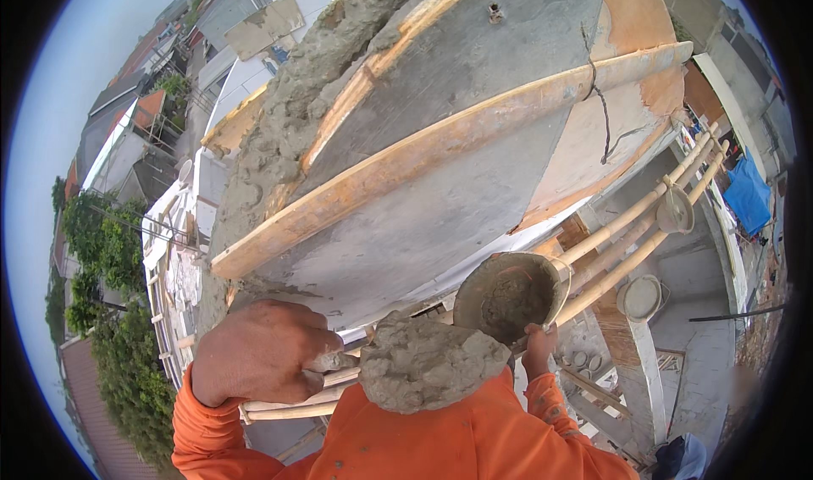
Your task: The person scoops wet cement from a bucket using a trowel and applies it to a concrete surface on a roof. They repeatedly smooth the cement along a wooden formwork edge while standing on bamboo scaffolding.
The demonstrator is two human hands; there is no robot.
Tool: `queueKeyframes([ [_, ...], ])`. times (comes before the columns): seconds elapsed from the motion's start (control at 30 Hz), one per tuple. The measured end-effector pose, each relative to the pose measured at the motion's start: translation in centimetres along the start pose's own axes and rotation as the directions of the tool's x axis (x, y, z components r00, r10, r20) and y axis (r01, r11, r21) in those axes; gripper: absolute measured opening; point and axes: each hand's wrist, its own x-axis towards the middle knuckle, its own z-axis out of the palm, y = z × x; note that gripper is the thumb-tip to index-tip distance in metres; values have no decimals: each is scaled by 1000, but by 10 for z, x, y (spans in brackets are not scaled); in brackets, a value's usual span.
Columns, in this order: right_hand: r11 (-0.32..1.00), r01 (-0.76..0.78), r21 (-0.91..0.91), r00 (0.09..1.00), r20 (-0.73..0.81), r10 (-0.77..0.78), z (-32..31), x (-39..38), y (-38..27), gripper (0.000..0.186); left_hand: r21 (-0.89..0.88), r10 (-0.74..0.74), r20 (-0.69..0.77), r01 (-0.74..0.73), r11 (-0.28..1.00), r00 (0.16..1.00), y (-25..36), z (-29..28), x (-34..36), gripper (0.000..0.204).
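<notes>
My left hand (pixel 267 353) is closed round the handle of a trowel (pixel 337 361), held in front of my orange-sleeved chest. A thick lump of wet grey mortar (pixel 432 363) covers the trowel's blade, hiding its shape. My right hand (pixel 538 349) grips the near rim of a round bucket (pixel 483 278), which is tilted toward me. Wet mortar (pixel 518 300) lies inside the bucket. Ahead rises a grey board panel (pixel 474 65) with a wooden batten (pixel 440 162) across it. Rough mortar (pixel 288 111) runs along the panel's left side.
Bamboo poles (pixel 618 255) pass by on the right, with another bucket (pixel 675 210) at them. Farther down is a pale bucket (pixel 639 298). A wire (pixel 596 90) hangs over the panel. Rooftops and trees (pixel 106 243) lie far below on the left.
</notes>
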Motion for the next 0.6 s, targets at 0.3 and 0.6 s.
queueKeyframes([
  [0.3, 998, 2, -61, 999, 46, 1, -2, 38, 24, 38, -5, -218, -147, 220, 975, 965, -2, -122, -166, 34],
  [0.6, 998, -23, -56, 999, 39, 26, 1, 23, 11, 43, 319, -113, -690, 440, 839, 715, 34, -205, -108, 28],
])
